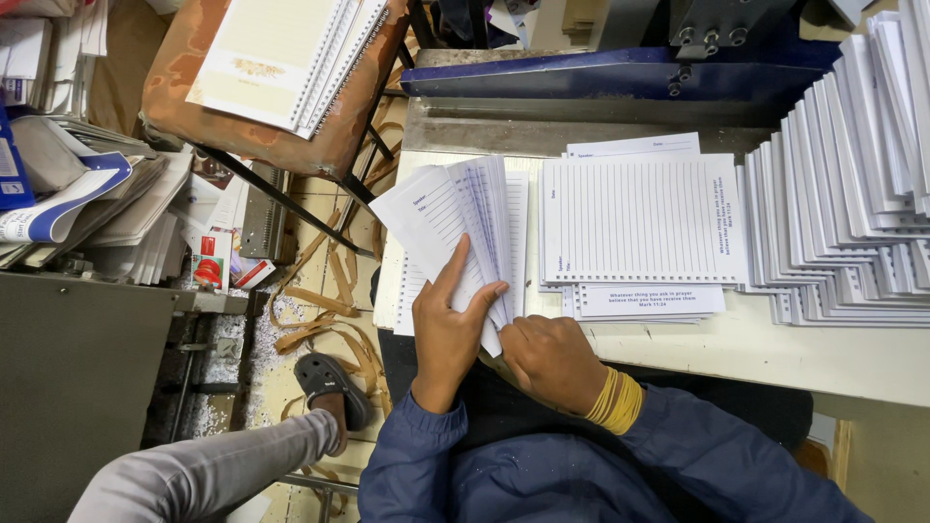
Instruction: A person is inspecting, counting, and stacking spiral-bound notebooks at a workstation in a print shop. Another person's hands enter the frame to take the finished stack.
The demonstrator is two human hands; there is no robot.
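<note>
Nearest the camera, the person's dark blue sleeves frame both hands at the front edge of the pale worktable [775,353]. The left hand [448,334] is closed on a fanned sheaf of lined sheets [455,218], thumb stretched up across the top page and fingers curled at the right edge of the fan. The right hand [552,360], with a band of yellow rubber bands [616,399] at the wrist, pinches the lower corner of the same sheaf; its fingertips are hidden under the paper.

Judging from the spread, the sheets are being fanned for counting or sorting. That goes best with the pinched corner held firm as a pivot and the thumb easing one sheet at a time, so the fan stays even and nothing slips toward the table's left edge, which the sheaf overhangs.

Just right of the fan lies a squared stack of lined pages [641,218], nearly touching it, so there is little room to swing rightward. Farther right, stepped piles of white pads [852,194] crowd the table to its far end. The free surface is the bare strip along the front edge.

Beyond the sheets a blue machine bed [601,73] closes off the back. To the left, past the table edge, the floor holds paper trimmings [320,291] and another person's sandalled foot [329,383], and a spiral-bound notebook [291,53] rests on a worn chair seat [184,77].
</note>
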